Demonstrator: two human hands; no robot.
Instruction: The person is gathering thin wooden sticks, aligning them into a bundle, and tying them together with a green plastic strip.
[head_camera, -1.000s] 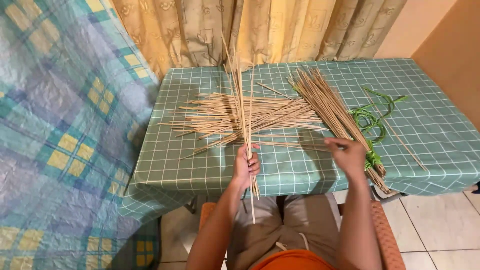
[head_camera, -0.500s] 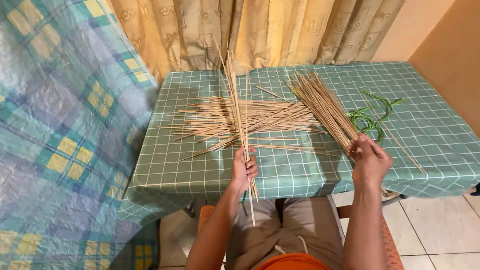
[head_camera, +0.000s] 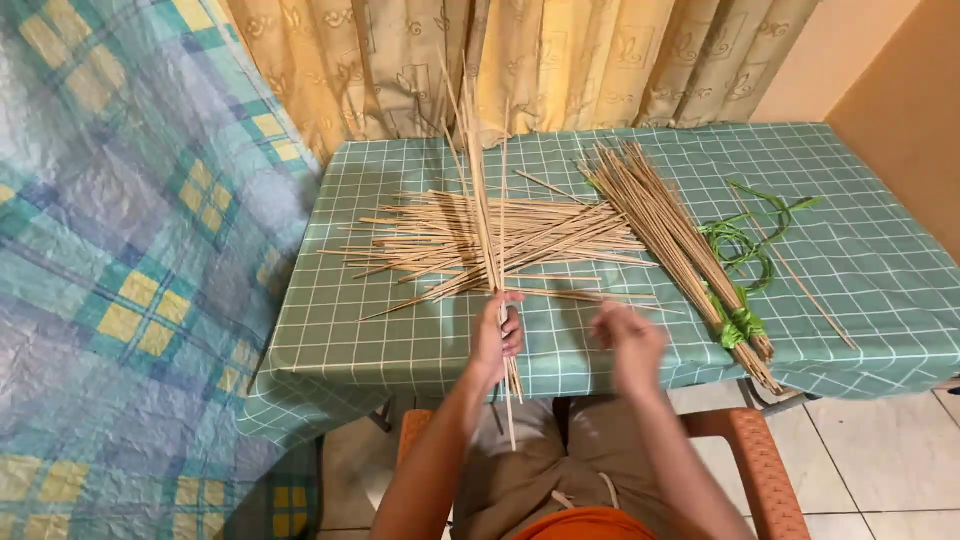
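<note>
L hand (head_camera: 497, 335): fist closed round a small bunch of thin sticks (head_camera: 484, 200), held approx upright over near edge of desk (head_camera: 400, 340); stick tips fan out above, lower ends poke below the fist toward the lap.
R hand (head_camera: 628, 340): blurred, just right of L hand, above desk's near edge; fingers look loosely curled, can't tell if holding anything.
Loose pile (head_camera: 480, 240): pale sticks lying flat, mostly crosswise, mid-desk, right behind the held bunch.
Tied bundle (head_camera: 670, 230): longer sticks laid diagonal, right of pile, bound near its lower end w/ green strip (head_camera: 738, 322).
Green strips (head_camera: 745, 240): loose tangle just right of bundle.
Desk: teal checked cloth.
Bkgd: tan curtain (head_camera: 560, 70) behind desk; plaid blue-yellow cover (head_camera: 130, 280) at left.
Seat: orange chair arm (head_camera: 770, 470) lower right.
</note>
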